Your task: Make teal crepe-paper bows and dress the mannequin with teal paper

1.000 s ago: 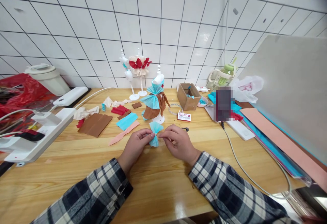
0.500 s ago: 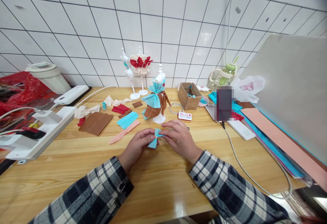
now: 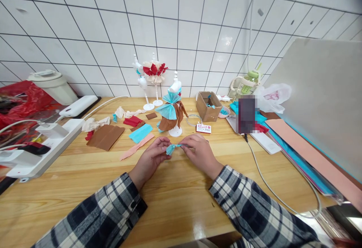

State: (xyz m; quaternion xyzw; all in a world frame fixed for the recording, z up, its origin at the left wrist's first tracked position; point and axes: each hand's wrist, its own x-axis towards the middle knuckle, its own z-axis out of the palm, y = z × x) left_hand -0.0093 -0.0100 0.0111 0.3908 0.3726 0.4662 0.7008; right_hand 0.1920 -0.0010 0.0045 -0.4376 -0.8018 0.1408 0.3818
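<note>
A small piece of light-blue crepe paper [image 3: 171,150], pinched narrow at its middle and flaring at the left end, is held above the wooden table. My right hand [image 3: 200,154] has its thumb and forefinger closed on the paper's right end. My left hand [image 3: 152,159] curls beside the flared end with thumb and fingers apart; whether a fingertip touches the paper is hard to see. Just beyond my hands stands a white mannequin [image 3: 175,86] dressed in a blue paper bow [image 3: 169,106] and a brown paper skirt [image 3: 167,123].
Paper scraps, among them a brown sheet [image 3: 106,136] and a blue strip [image 3: 140,133], lie left of the mannequin. Two more mannequins [image 3: 143,83] stand behind. A cardboard box [image 3: 209,108] and staple box [image 3: 203,128] are at right; a power strip [image 3: 53,153] lies left.
My left fingers have loosened from the blue paper and spread apart. The paper has turned, its flared end now pointing left, with my right hand still pinching it.
</note>
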